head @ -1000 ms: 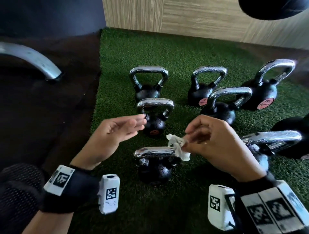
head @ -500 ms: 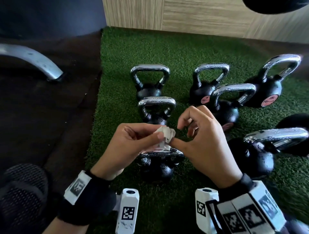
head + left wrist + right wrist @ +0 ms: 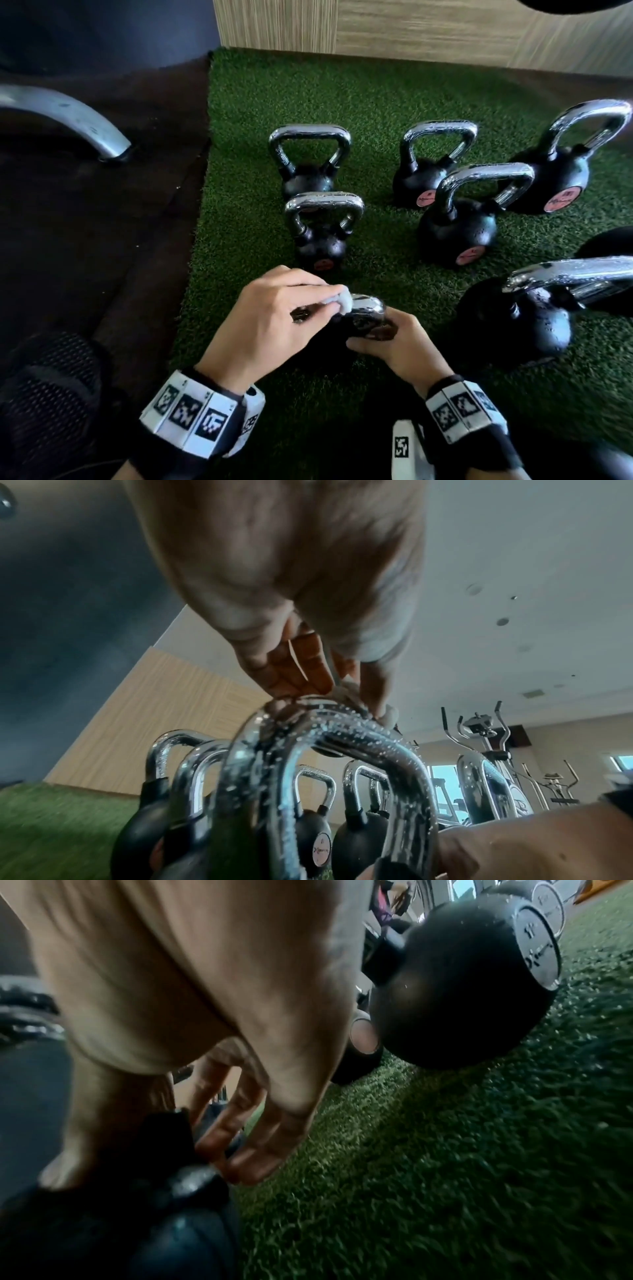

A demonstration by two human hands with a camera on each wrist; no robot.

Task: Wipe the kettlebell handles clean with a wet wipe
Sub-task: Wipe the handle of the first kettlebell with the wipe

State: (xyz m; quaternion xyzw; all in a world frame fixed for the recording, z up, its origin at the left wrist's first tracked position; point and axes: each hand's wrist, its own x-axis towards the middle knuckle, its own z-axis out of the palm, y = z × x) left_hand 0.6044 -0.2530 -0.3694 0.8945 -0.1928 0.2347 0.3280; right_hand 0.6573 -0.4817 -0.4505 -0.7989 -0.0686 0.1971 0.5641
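Far out to the left of the left hand [image 3: 274, 329], a curved silver metal bar [image 3: 68, 116] rests on the dark rubber floor [image 3: 102, 240], and a black mesh surface [image 3: 44, 394] sits just left of that wrist. The left hand lies over the top of the nearest kettlebell's chrome handle [image 3: 368, 310], its fingertips and thumb pinching a crumpled white wet wipe [image 3: 342, 299] against the metal; in the left wrist view the wipe [image 3: 352, 693] is pressed between the fingers [image 3: 301, 669] and the droplet-covered handle [image 3: 342, 739]. This nearest kettlebell [image 3: 154, 1218] stands on the green artificial turf [image 3: 342, 102], directly beneath both hands. Just beyond the left hand stands a small black kettlebell with a chrome handle [image 3: 322, 236], and another one [image 3: 308, 161] stands behind it. The right hand [image 3: 394, 342] sits low beside the left, its fingers curled around the right side of the nearest kettlebell at the base of the handle; the right wrist view shows the fingertips [image 3: 246, 1156] touching the black body there. Beyond the right hand stand two more kettlebells, one with a pink label [image 3: 459, 236] and one further back [image 3: 428, 174]. To the right of the right hand a larger kettlebell [image 3: 520, 322] stands close by, its wet chrome handle reaching to the frame edge, and further back on the right is a big one with a round pink label [image 3: 561, 178].
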